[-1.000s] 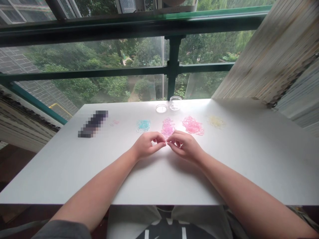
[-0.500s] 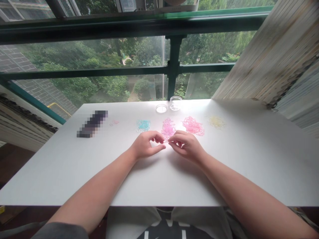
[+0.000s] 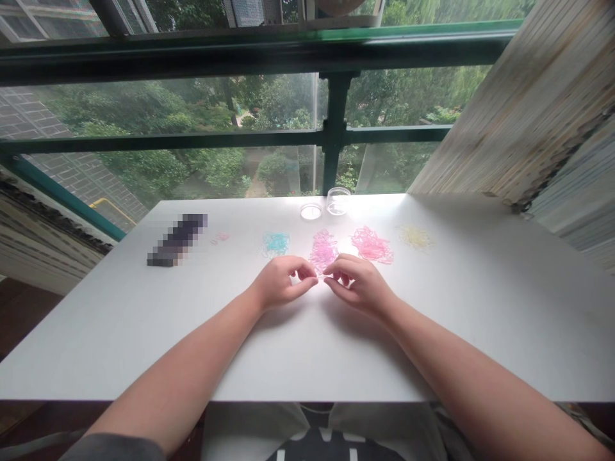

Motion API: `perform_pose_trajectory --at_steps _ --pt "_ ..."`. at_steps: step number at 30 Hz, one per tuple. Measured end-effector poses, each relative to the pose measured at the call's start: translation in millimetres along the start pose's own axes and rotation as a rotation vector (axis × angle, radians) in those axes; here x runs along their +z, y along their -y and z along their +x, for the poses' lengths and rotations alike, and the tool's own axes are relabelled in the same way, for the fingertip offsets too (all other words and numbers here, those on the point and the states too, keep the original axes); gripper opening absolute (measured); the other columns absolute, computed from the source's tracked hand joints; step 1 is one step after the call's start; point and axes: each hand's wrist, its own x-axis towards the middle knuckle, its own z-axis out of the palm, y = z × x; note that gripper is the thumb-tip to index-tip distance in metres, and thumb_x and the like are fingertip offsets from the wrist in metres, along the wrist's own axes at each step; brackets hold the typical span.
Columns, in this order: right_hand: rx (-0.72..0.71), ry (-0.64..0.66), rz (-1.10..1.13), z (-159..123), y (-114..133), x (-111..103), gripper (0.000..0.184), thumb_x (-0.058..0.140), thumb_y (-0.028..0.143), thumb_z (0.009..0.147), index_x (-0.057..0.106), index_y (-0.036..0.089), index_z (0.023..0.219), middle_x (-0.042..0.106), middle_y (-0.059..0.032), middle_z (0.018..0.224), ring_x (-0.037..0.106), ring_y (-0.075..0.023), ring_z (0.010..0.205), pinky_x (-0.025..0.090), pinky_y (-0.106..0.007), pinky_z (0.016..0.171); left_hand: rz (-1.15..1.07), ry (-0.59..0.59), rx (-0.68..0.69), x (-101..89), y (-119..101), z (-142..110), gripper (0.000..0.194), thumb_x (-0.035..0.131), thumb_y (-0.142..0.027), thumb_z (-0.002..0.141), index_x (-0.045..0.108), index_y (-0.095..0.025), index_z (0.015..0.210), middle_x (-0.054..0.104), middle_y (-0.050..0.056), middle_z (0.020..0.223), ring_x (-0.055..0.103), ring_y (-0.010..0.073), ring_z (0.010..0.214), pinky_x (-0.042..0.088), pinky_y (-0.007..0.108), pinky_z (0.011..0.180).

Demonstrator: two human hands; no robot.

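Note:
My left hand (image 3: 284, 280) and my right hand (image 3: 359, 280) face each other just in front of a purple-pink pile of small rubber bands (image 3: 324, 251). Thumb and forefinger are pinched together on both. Between the two sets of fingertips stretches a thin, pale pink rubber band (image 3: 321, 276), mostly hidden by the fingers. To the right lies a heap of coral-pink rubber bands (image 3: 371, 244), and to the left a turquoise heap (image 3: 276, 244).
Yellow rubber bands (image 3: 416, 237) lie at the right, a few pale pink ones (image 3: 221, 237) at the left. A clear round jar (image 3: 339, 202) and its lid (image 3: 311, 212) stand by the window. A blurred dark object (image 3: 177, 240) rests on the white table (image 3: 307, 358).
The left thumb and forefinger have closed together onto the band, where a gap showed before. The right hand keeps its pinch, almost unmoved.

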Motion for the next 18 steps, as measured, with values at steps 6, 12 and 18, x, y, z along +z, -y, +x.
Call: perform_pose_trajectory --at_steps 6,12,18 --pt "-0.012 0.004 0.012 0 0 0 0.005 0.057 0.016 0.078 0.061 0.019 0.08 0.055 -0.0001 0.068 0.046 -0.0096 0.056 0.039 -0.022 0.053 0.003 0.002 -0.007 1.0 0 0 0.009 0.058 -0.026 0.079 0.063 -0.019 0.075 0.068 0.001 0.071 0.06 0.0125 0.065 0.044 0.025 0.065" --pt "0.054 -0.012 -0.044 2 -2 -2 0.007 0.056 0.015 0.078 0.061 0.019 0.077 0.054 -0.0001 0.068 0.047 -0.0097 0.056 0.039 -0.022 0.055 0.005 -0.002 -0.028 -1.1 3 0 0.01 0.057 -0.026 0.079 0.063 -0.019 0.077 0.067 0.001 0.072 0.06 0.0125 0.065 0.043 0.025 0.063" --pt "0.217 -0.028 -0.214 3 -16 -7 0.009 0.057 0.013 0.075 0.063 0.019 0.074 0.058 -0.0003 0.071 0.05 -0.0107 0.059 0.039 -0.023 0.057 -0.003 -0.086 -0.095 -14.1 15 -4 0.015 0.055 -0.03 0.082 0.062 -0.017 0.081 0.065 0.001 0.071 0.057 0.0116 0.063 0.041 0.023 0.059"
